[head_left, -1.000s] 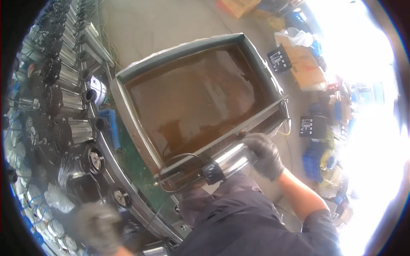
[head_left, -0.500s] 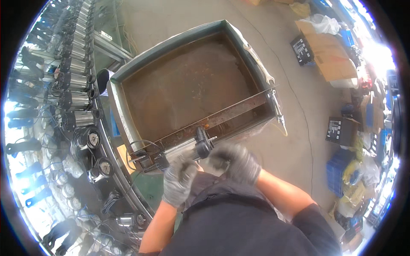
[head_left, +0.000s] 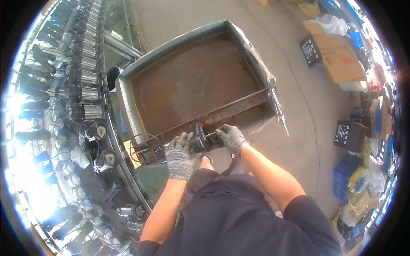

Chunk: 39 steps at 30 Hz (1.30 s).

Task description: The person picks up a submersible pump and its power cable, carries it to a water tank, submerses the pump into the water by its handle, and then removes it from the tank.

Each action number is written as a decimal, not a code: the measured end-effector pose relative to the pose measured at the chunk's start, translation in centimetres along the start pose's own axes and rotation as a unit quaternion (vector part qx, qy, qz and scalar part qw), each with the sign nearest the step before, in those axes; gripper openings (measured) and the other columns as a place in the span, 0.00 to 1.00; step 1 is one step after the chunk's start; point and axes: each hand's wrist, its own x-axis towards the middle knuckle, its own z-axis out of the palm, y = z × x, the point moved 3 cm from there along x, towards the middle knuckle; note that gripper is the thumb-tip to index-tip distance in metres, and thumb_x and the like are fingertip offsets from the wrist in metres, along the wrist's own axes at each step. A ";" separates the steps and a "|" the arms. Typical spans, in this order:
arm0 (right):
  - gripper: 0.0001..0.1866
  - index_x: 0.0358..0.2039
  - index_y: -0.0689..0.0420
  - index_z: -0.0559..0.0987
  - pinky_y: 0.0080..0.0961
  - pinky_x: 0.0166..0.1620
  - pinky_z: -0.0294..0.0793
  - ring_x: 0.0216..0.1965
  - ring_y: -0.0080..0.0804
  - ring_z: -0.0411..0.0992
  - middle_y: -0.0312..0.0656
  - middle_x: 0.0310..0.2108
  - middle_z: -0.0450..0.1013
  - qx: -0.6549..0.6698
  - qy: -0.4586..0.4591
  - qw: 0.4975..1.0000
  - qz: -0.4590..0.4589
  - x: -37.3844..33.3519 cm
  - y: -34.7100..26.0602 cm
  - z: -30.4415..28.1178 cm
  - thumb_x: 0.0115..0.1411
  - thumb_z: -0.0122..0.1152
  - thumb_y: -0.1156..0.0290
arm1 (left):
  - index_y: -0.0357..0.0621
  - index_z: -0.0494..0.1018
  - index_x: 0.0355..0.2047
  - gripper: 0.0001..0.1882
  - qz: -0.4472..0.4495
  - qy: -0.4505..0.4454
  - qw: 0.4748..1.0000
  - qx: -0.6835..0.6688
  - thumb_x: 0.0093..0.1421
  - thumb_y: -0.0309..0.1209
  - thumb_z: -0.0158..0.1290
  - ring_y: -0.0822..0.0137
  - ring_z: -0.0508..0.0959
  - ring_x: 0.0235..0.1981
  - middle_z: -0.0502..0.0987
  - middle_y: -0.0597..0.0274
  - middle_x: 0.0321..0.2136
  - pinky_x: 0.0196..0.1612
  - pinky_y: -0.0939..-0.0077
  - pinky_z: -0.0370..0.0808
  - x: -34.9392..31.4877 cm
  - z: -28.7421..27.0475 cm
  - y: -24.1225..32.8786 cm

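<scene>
A pump with a silver cylindrical body and a round black end (head_left: 199, 138) lies across the near edge of a metal water tank (head_left: 131, 106). My left hand (head_left: 180, 158), in a grey knit glove, is closed over the silver body and covers most of it. From the black end a thin metal shaft (head_left: 209, 135) points to the right. At its tip my gloved right hand (head_left: 232, 138) has its fingers pinched together; whether they hold the shaft or a small part on it is hidden. The pump's cable (head_left: 145, 135) loops at its left.
Brown water fills the tank, and a rusty bar (head_left: 239, 106) spans its near part. A wrench (head_left: 259, 61) and an air gun (head_left: 279, 112) rest on the right rim. Rows of similar pumps (head_left: 89, 70) line the left side. Cardboard boxes (head_left: 339, 62) and a blue crate (head_left: 345, 177) stand right.
My right hand has moved from a blur beside the black end to a pinch at the shaft tip. My left hand has shifted up onto the pump body.
</scene>
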 end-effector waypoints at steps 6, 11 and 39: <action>0.12 0.44 0.67 0.78 0.31 0.39 0.85 0.36 0.33 0.82 0.46 0.34 0.81 0.191 -0.043 0.979 0.050 -0.3 -0.2 0.5 0.71 0.55 0.70 | 0.42 0.72 0.61 0.48 0.003 -0.003 1.000 0.019 0.41 0.52 0.70 0.52 0.69 0.61 0.70 0.59 0.61 0.64 0.54 0.64 0.0 0.1 0.1; 0.13 0.46 0.67 0.78 0.28 0.36 0.84 0.33 0.33 0.81 0.47 0.36 0.81 0.109 -0.039 0.991 0.073 -0.7 -1.3 0.3 0.72 0.56 0.68 | 0.51 0.74 0.61 0.40 0.009 -0.016 1.000 0.015 0.47 0.49 0.67 0.51 0.69 0.62 0.70 0.60 0.63 0.63 0.51 0.65 0.1 0.3 -0.2; 0.24 0.58 0.60 0.73 0.44 0.56 0.75 0.52 0.54 0.77 0.58 0.46 0.79 -0.507 -0.015 0.861 -0.041 -5.7 -15.8 10.3 0.63 0.56 0.64 | 0.40 0.74 0.55 0.42 -0.581 0.476 0.231 -0.619 0.56 0.65 0.61 0.55 0.78 0.49 0.80 0.54 0.51 0.54 0.51 0.73 -35.7 13.3 -46.1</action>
